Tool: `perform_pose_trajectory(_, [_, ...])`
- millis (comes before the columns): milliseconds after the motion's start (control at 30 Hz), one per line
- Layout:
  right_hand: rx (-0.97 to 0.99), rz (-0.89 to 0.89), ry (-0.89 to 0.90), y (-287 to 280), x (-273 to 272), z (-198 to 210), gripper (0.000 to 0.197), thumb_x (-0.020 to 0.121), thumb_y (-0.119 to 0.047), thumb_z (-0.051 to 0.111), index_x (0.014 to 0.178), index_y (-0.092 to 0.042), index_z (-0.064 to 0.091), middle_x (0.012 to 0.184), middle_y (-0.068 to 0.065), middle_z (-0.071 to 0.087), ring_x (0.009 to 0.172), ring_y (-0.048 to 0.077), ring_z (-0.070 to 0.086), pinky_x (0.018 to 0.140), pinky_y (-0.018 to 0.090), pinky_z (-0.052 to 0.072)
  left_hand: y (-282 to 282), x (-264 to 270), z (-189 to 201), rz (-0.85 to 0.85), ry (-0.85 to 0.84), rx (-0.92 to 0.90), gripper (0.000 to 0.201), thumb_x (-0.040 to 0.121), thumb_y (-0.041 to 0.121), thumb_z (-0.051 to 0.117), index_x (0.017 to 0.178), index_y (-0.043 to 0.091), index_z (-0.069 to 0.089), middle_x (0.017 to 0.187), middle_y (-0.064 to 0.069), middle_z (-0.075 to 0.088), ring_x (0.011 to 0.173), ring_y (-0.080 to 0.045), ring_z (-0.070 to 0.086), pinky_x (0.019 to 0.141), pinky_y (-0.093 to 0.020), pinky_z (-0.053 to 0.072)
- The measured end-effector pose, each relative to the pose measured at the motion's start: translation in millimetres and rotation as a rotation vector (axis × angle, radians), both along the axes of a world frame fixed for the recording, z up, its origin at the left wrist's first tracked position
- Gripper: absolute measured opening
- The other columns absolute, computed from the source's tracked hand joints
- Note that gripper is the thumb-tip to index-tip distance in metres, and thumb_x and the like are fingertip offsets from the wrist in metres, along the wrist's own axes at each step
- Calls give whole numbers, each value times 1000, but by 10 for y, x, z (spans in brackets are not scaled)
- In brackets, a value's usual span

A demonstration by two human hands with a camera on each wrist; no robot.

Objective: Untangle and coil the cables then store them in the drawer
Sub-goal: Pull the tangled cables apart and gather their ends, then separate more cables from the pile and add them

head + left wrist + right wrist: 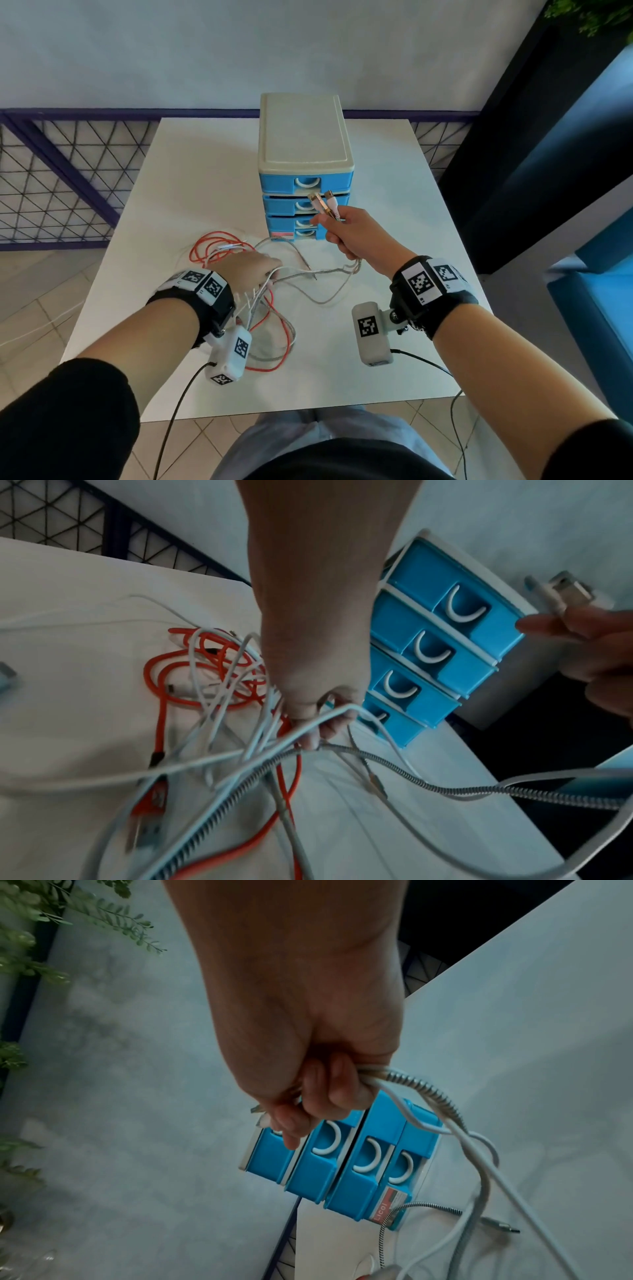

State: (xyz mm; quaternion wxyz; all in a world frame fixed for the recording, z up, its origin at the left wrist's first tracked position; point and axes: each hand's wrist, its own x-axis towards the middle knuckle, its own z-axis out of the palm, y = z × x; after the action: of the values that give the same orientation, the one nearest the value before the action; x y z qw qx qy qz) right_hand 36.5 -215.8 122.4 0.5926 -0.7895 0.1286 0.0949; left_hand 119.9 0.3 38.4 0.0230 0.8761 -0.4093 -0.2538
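A tangle of cables lies on the white table: a red cable, white cables and a grey braided cable. My left hand rests on the tangle, fingers curled round several white and braided strands. My right hand is raised in front of the blue drawer unit and grips two cable ends, whose USB plugs stick up from the fist. The braided cable and a white cable trail from it down to the table. All the drawers look closed.
The drawer unit stands at the table's far middle, against a pale wall. A mesh railing runs along the left, a dark panel and blue seat on the right. Black wires from the wrist cameras hang over the near edge.
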Motion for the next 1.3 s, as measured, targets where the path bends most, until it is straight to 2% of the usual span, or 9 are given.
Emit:
perform_pose_trajectory(267, [-31,-6,-8,103,75,112,24,98,-31,47,94,-12,62,62,-2,38,45,9,28,40,21,23,-44,184,396,330,26,-436,23,95,10,45,100,19,66,98,-3,66,80,-14,62,70,-23,45])
perform_pose_trajectory(433, [294,-51,-47,245,136,239,30,103,-35,36,80,-17,42,58,-4,29,42,9,22,41,22,17,-135,-29,616,191,-29,-328,57,79,61,57,128,31,53,117,7,50,108,-12,53,91,-29,41])
perform_pose_trajectory(533, [521,-56,-82,379,172,323,29,104,-34,34,80,-18,39,57,-4,28,38,8,22,39,20,16,-442,-343,608,221,305,-391,64,76,48,72,129,25,46,119,16,46,110,2,44,92,-14,31])
perform_pose_trajectory(633, [442,-62,-144,387,210,402,28,104,-32,34,81,-18,40,56,-4,29,36,8,22,37,18,17,-686,-519,423,268,442,-560,13,86,27,68,84,23,56,75,12,55,63,8,51,67,-9,38])
perform_pose_trajectory(700, [276,-76,-203,274,213,439,28,104,-31,35,81,-16,40,54,-5,31,36,8,24,36,18,20,-664,-507,344,289,431,-574,9,91,22,61,83,20,57,67,9,55,52,6,51,61,-12,40])
perform_pose_trajectory(900, [394,-212,-166,-13,158,418,28,103,-32,37,79,-18,42,54,-6,28,39,8,20,36,19,17,-656,-430,446,295,295,-728,41,79,32,74,110,21,50,119,4,48,109,-7,47,90,-18,34])
perform_pose_trajectory(1000, [500,-202,-142,90,162,413,29,103,-34,38,78,-19,42,53,-6,29,37,7,20,35,16,17,-979,-528,652,303,387,-787,37,79,30,75,105,30,48,105,17,56,92,14,51,77,-1,37])
perform_pose_trajectory(1133, [133,-179,-214,-43,165,513,30,103,-32,35,78,-17,42,57,-3,32,37,9,26,37,21,22,-989,-455,583,291,309,-698,33,86,33,68,64,20,46,61,0,50,54,-9,49,58,-26,45])
perform_pose_trajectory(1300, [-593,-187,-264,-560,66,508,27,102,-32,35,87,-15,49,66,-2,47,53,14,42,47,22,34,-253,-31,124,421,245,-461,56,74,64,65,85,9,63,62,7,53,61,-10,53,64,-30,41])
